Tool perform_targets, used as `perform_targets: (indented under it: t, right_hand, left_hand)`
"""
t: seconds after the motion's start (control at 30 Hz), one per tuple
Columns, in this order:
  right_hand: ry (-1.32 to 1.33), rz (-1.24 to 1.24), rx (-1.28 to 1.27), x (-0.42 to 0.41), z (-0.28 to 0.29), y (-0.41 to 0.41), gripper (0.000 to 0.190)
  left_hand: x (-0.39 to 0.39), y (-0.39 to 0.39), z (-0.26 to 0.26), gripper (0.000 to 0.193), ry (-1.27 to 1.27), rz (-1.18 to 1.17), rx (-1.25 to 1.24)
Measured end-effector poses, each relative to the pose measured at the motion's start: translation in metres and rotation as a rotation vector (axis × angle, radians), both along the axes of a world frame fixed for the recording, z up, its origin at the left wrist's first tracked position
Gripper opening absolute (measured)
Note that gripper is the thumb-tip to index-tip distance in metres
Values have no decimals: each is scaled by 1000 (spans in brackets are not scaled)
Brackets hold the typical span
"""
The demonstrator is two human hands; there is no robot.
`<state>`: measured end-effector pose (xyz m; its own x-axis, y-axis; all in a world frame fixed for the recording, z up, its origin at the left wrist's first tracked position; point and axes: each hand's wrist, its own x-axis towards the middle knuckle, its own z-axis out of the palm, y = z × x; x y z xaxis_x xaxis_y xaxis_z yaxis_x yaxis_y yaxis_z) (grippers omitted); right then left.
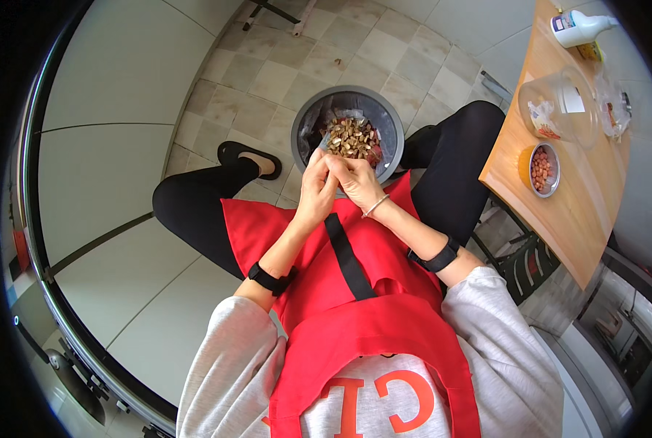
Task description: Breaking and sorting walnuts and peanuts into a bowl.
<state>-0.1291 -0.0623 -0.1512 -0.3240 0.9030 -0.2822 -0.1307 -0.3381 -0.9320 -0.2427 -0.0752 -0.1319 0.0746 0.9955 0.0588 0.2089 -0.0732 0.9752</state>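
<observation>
My left hand (317, 189) and my right hand (355, 178) meet over the near rim of a grey round bin (394, 112), fingers curled and fingertips pressed together. Whatever may be pinched between them is hidden by the fingers. Inside the bin lies a heap of tan, broken peanut shells (350, 137), with some reddish scraps at its right side. A dark liner shows along the bin's inner wall. The bin stands on the tiled floor between my feet. A thin bangle circles my right wrist, and black straps wrap both forearms.
On the right, a wooden table (572, 230) holds a metal-rimmed cup (557, 180) of pinkish shelled peanuts. Behind it are a clear plastic tub (567, 117) with a wrapper inside, a plastic bag (613, 104) and a white spray bottle (578, 28). Pale cabinets (112, 164) line the left.
</observation>
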Motion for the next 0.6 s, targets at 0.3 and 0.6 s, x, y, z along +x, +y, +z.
perform_targets:
  t: [0.3,0.6]
  right_hand:
    - [270,41,-500,5,34,8,46]
    - [303,54,-363,6,39,3,41]
  left_hand:
    - [13,1,6,27,-92,133,-62]
    - [20,-2,18,26,-600,332,-450]
